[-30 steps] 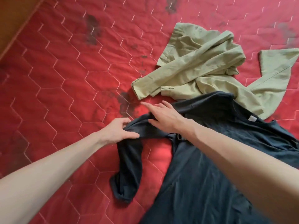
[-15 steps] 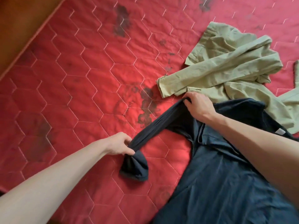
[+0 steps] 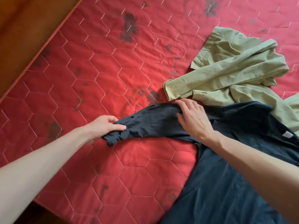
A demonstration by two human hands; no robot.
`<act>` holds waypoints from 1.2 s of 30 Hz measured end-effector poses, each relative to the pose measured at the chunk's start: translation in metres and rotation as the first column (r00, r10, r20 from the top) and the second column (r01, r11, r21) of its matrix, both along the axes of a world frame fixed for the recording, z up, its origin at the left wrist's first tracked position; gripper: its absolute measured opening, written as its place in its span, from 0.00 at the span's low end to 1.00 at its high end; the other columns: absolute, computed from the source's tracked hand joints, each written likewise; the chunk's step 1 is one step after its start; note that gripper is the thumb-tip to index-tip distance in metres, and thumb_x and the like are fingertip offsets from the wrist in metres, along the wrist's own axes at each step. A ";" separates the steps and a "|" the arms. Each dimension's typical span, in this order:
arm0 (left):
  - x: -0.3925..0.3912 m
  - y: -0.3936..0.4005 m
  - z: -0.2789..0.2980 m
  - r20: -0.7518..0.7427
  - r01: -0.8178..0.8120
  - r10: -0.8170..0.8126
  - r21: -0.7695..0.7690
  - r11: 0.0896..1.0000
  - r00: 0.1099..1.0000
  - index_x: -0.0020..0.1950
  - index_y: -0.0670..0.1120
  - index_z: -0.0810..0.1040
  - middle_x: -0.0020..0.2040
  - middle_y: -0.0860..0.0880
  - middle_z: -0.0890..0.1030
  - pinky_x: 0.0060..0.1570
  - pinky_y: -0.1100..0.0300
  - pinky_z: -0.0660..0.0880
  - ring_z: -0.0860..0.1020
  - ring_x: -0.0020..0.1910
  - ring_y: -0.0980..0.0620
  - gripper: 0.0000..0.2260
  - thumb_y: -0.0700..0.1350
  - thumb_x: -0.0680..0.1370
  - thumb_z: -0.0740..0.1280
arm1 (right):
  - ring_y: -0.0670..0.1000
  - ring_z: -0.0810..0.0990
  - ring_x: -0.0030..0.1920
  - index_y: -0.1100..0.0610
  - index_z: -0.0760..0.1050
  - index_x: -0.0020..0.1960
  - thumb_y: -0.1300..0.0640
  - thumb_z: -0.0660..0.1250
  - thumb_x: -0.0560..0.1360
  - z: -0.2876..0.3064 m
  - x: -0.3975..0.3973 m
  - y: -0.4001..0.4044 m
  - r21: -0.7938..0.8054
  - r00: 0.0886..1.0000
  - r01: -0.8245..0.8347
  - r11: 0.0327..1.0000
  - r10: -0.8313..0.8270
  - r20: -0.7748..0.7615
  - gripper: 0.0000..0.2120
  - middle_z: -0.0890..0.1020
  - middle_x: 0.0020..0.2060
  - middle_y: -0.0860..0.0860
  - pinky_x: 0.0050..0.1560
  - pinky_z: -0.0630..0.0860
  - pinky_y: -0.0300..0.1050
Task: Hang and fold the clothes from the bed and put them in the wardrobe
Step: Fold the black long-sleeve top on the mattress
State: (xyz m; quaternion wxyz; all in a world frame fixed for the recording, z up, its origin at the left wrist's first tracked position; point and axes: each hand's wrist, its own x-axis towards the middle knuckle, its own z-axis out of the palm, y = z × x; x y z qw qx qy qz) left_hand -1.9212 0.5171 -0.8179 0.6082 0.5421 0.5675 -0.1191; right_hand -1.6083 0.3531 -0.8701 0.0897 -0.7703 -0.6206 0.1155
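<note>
A dark navy shirt (image 3: 226,183) lies spread on the red quilted bed (image 3: 97,78), with one sleeve (image 3: 153,123) stretched out to the left. My left hand (image 3: 103,126) grips the bunched cuff end of that sleeve. My right hand (image 3: 192,118) lies flat on the sleeve near the shoulder, fingers spread and straight. A crumpled light green garment (image 3: 229,71) lies beyond the shirt at the upper right, touching its shoulder edge.
The bed's left edge (image 3: 40,50) runs diagonally from the top to the left side, with brown wooden floor (image 3: 24,21) beyond it. Dark floor shows past the bed's near corner (image 3: 37,214) at the bottom left. Dark printed marks dot the quilt.
The sleeve, held taut off the bed half a second ago, now lies flat on the quilt. My right hand has opened from gripping to pressing flat. My left hand moved left with the cuff.
</note>
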 end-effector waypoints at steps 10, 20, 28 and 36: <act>0.084 -0.034 0.044 0.206 0.038 -0.025 -0.059 0.998 0.978 0.50 0.43 0.82 0.40 0.47 0.83 0.36 0.61 0.75 0.80 0.39 0.50 0.04 0.38 0.77 0.73 | 0.47 0.75 0.68 0.45 0.51 0.84 0.46 0.78 0.71 0.052 -0.089 -0.025 0.036 0.729 -0.120 0.992 0.112 -0.675 0.51 0.69 0.73 0.44 0.64 0.76 0.47; 0.224 -0.116 0.054 0.275 0.217 -0.161 -0.188 0.958 0.948 0.53 0.44 0.85 0.51 0.45 0.88 0.49 0.51 0.82 0.85 0.48 0.48 0.17 0.51 0.86 0.59 | 0.45 0.72 0.74 0.51 0.73 0.75 0.70 0.56 0.74 0.074 -0.010 -0.137 0.035 0.466 0.592 0.805 -0.307 -0.830 0.33 0.77 0.71 0.47 0.76 0.66 0.44; 0.286 -0.181 -0.012 -0.083 0.528 -0.743 0.756 0.388 0.665 0.70 0.46 0.74 0.64 0.48 0.76 0.62 0.48 0.70 0.73 0.61 0.46 0.23 0.53 0.81 0.51 | 0.53 0.88 0.48 0.55 0.81 0.56 0.66 0.57 0.85 0.094 0.076 -0.241 -0.372 -0.335 0.873 0.315 -0.167 -0.927 0.15 0.89 0.48 0.52 0.43 0.85 0.50; 0.320 -0.196 -0.056 -0.567 0.760 -0.765 0.629 -0.162 0.306 0.56 0.44 0.78 0.47 0.43 0.80 0.56 0.43 0.74 0.79 0.47 0.39 0.22 0.54 0.77 0.51 | 0.48 0.87 0.42 0.51 0.80 0.52 0.61 0.66 0.82 0.045 0.152 -0.343 -0.611 -0.612 0.791 -0.025 -0.016 -0.791 0.07 0.88 0.43 0.49 0.39 0.84 0.44</act>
